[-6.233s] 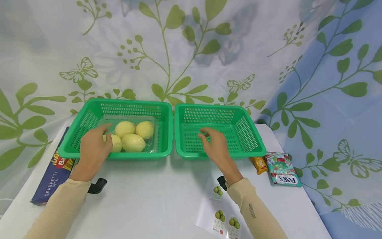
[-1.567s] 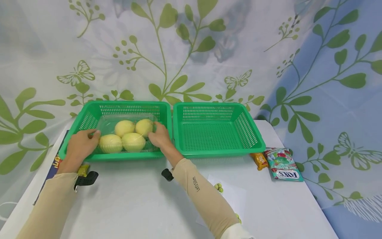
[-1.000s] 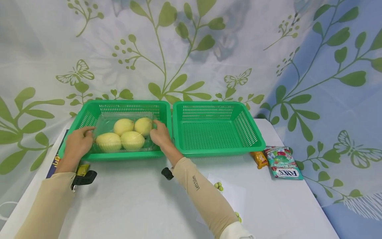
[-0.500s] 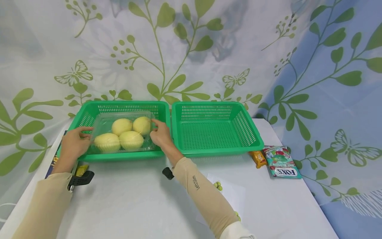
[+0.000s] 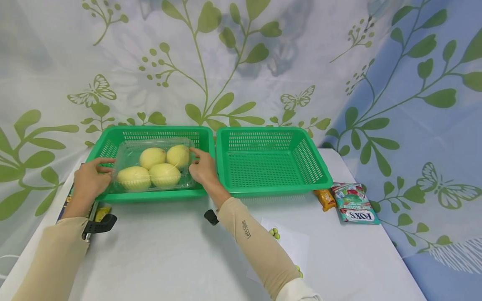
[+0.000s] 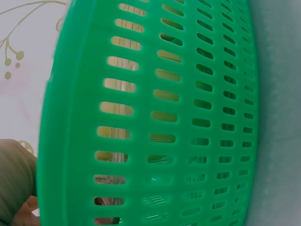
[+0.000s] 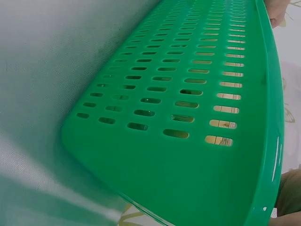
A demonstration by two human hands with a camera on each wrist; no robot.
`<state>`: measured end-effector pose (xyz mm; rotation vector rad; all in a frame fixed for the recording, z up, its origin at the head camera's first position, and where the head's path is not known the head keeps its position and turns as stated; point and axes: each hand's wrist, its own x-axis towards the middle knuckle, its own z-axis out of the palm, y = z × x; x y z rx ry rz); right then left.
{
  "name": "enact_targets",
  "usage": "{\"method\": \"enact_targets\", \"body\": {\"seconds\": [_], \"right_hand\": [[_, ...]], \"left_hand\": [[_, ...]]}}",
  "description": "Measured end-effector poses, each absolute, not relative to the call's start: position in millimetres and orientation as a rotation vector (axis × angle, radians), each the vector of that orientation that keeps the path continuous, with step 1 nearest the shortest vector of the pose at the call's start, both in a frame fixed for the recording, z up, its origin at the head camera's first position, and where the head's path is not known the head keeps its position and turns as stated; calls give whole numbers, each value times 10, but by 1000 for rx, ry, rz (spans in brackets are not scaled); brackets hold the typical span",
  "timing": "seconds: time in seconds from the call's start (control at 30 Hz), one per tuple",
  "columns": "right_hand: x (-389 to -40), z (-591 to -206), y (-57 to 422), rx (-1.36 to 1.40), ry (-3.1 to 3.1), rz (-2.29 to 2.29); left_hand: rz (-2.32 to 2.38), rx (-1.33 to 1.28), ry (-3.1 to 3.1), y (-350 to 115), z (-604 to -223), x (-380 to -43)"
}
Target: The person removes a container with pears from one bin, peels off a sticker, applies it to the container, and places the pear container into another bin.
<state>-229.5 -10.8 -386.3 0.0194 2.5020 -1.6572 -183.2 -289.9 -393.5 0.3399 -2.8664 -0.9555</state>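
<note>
A clear plastic container (image 5: 128, 155) with several yellow fruits (image 5: 165, 174) in it lies inside the left green basket (image 5: 156, 195). Its left end is held by my left hand (image 5: 91, 179), fingers reaching along the edge. At the opposite end my right hand (image 5: 203, 169) pinches the container's edge. In the left wrist view, the basket's slotted wall (image 6: 77, 141) hides most of the left hand (image 6: 16, 181). The right wrist view shows the same wall (image 7: 155, 165), with only a part of the right hand (image 7: 289, 200) beyond the rim.
A second green basket (image 5: 260, 169) stands to the right, close beside the first. Right of it lie an orange packet (image 5: 325, 200) and a Fox's bag (image 5: 355, 202). A yellow packet (image 5: 102, 213) is near my left wrist. A paper with fruit pictures (image 5: 293, 238) lies in front.
Earlier my right hand was over the right basket; it has since moved to the container's right end. Both hands now hold the container, which has shifted slightly left and toward the back.
</note>
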Motion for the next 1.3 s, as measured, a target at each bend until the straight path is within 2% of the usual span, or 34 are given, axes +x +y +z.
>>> {"method": "enact_targets", "body": {"seconds": [0.83,1.3], "right_hand": [[-2295,-3841,-67,34,2485,-1754],[-2288,-3807,-51,18,2490,-1819]], "left_hand": [[-1072,411,-2827,-2919,-3879,-1821],[-1402,323,-2780,-3020,-3881,-1800]]}}
